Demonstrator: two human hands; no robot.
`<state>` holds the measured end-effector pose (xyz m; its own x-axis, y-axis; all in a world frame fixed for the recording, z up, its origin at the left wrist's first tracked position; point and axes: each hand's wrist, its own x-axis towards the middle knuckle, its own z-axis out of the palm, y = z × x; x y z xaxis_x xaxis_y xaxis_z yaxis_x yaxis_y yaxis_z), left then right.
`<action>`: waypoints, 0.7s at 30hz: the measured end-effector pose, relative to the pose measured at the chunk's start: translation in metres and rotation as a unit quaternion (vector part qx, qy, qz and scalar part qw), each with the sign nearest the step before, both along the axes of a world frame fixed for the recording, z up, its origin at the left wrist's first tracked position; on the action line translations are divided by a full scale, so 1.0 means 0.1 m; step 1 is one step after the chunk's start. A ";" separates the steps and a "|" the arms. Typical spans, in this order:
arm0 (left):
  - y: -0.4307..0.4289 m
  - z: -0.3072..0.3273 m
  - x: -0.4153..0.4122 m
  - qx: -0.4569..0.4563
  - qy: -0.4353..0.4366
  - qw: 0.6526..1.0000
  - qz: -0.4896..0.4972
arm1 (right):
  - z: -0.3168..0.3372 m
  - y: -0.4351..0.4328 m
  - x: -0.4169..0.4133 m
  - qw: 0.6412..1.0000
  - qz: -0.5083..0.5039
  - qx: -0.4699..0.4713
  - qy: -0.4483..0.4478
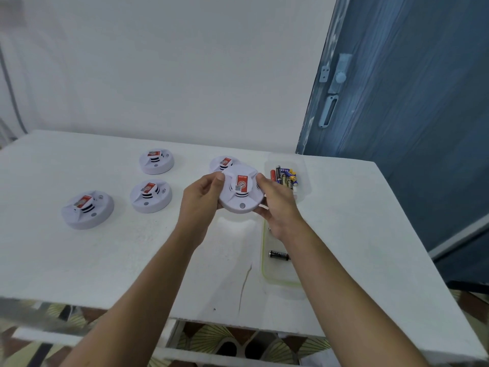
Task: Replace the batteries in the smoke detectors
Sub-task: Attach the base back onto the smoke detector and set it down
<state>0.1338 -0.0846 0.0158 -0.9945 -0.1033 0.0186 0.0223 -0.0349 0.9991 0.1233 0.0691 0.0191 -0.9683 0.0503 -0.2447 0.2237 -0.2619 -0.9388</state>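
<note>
Standing by the white table (105,260), I see the person holding a white round plastic smoke detector with a red label (241,193) just above the tabletop, between both hands. The left hand (202,198) grips its left rim, thumb on top and fingers curled beneath. The right hand (277,205) cups the right edge, fingers wrapped under.

It looks light, rigid and smooth-shelled, so I'd judge the rim the safest hold: 2 opposing grips for twisting the base off, and no squeezing of the raised vented centre.

4 matching detectors (150,196) sit on the table to the left and behind. A clear plastic tub of mixed batteries (284,177) stands just beyond the right hand, and nearer me lies a green-rimmed clear tray (264,260) with 1 black battery (278,254).
</note>
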 end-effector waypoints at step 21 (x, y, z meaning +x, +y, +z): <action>0.10 -0.04 0.07 -0.327 0.354 0.873 -0.082 | 0.09 -0.06 0.01 0.943 -0.028 -0.331 -0.027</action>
<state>0.1409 -0.0747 0.0118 -0.7108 0.3024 0.6351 0.6898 0.4766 0.5451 0.1245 0.0630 0.0282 -0.9540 -0.0807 -0.2886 0.2351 -0.7991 -0.5534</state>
